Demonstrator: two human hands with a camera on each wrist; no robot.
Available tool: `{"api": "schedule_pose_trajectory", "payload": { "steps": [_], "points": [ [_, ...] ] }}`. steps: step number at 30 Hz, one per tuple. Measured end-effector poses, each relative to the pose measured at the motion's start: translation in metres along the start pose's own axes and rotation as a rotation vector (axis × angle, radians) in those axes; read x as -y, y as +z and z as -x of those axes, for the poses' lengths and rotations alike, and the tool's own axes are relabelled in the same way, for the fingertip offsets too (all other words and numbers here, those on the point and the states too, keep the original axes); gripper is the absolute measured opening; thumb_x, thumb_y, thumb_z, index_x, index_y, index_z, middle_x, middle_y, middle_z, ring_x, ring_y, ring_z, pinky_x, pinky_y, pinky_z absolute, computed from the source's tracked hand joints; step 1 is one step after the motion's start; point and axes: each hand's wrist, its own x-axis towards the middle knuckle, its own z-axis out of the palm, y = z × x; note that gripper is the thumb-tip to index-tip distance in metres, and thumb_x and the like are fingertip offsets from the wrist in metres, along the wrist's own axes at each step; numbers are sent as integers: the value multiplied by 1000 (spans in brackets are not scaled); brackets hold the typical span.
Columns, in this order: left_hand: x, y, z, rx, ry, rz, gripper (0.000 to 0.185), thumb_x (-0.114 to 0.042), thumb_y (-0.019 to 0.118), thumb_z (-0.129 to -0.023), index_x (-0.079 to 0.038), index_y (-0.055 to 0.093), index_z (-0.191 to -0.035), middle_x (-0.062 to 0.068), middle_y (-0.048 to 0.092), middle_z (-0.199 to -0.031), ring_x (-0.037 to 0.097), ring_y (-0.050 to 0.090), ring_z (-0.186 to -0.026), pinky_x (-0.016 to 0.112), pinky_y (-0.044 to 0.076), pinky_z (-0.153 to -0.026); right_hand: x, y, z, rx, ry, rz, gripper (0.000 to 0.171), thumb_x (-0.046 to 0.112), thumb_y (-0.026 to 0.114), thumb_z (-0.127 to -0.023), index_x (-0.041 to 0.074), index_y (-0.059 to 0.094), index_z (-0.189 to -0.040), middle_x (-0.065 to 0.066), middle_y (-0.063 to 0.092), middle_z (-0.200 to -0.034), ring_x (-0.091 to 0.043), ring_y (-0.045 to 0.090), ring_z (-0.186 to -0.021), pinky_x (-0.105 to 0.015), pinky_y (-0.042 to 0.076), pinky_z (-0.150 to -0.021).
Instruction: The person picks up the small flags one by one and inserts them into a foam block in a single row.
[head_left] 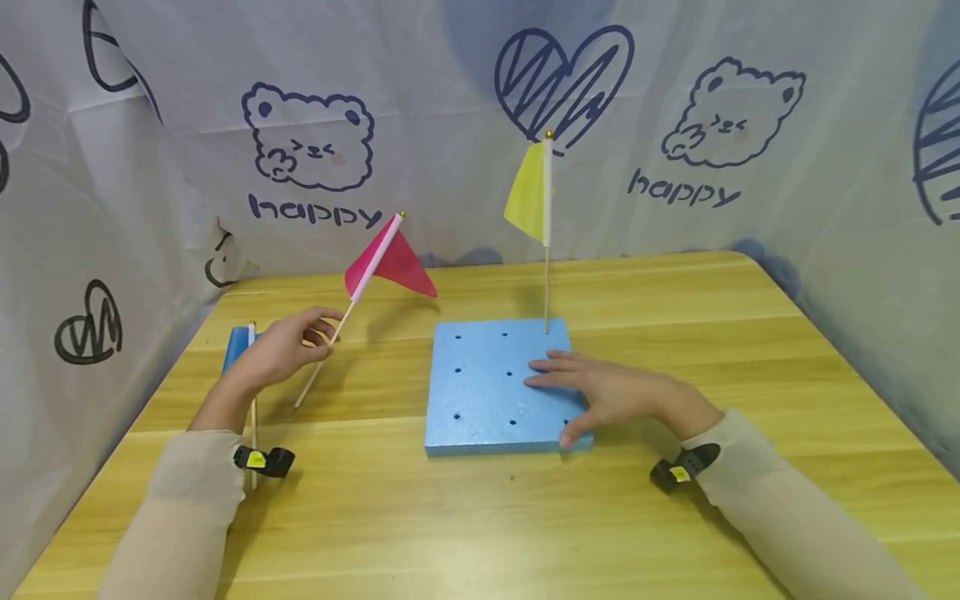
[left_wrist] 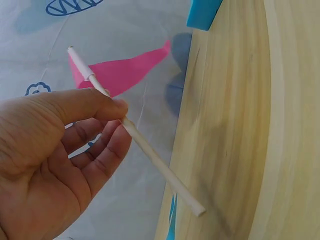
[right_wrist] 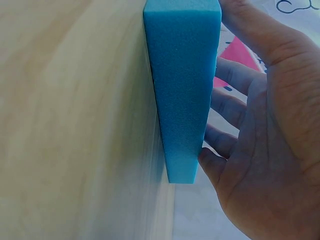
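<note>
Left hand (head_left: 281,348) pinching the stick of a pink flag (head_left: 390,260) between thumb and curled fingers (left_wrist: 107,150); stick tilted, pennant end up and leaning toward the blue foam board (head_left: 480,392), lower tip just off or on the wooden table (head_left: 675,292) to the board's left, cannot tell which. From the left wrist view, thumb pressed over the stick, fingers folded beneath, pink pennant (left_wrist: 125,72) beyond the knuckles.

Right hand (head_left: 615,396) laid flat on the board's near right part, fingers straight and spread, palm down, gripping nothing; thumb over the board's front right corner. From the right wrist view, fingers (right_wrist: 240,85) reaching over the top face of the board (right_wrist: 182,90), its thick blue edge resting on the table.

Board lying flat at the middle of the table, several small round holes across its top. Yellow flag (head_left: 531,196) standing upright in the far right hole of the board, pennant hanging to the left of its stick.

Left of the board, beyond the left hand, a blue flag (head_left: 238,346) lying on the table, its stick running toward the near edge under the left forearm. Behind the board, a white cloth backdrop (head_left: 450,125) printed with bears, hearts and the word happy
</note>
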Motion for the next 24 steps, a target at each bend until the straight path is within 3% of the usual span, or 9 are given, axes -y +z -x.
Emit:
{"api": "schedule_pose_trajectory", "payload": {
  "steps": [6,24],
  "points": [
    [-4,1,-1,-41,-2,14,47,-2,62,-95,-2,46,-140,16,58,-110,29,58,-100,42,50,-85,0,0,-1,-1,2,-2,93,65,70,-77,18,39,-151,-5,24,-160,-35,10,-147,-57,15,-115],
    [-16,9,-10,-141,-3,82,48,-10,66,-95,-4,48,-139,16,59,-112,31,60,-105,39,54,-86,-1,-2,-1,-2,-7,6,93,64,71,-77,17,40,-151,-6,25,-159,-36,11,-147,-57,15,-115]
  ]
}}
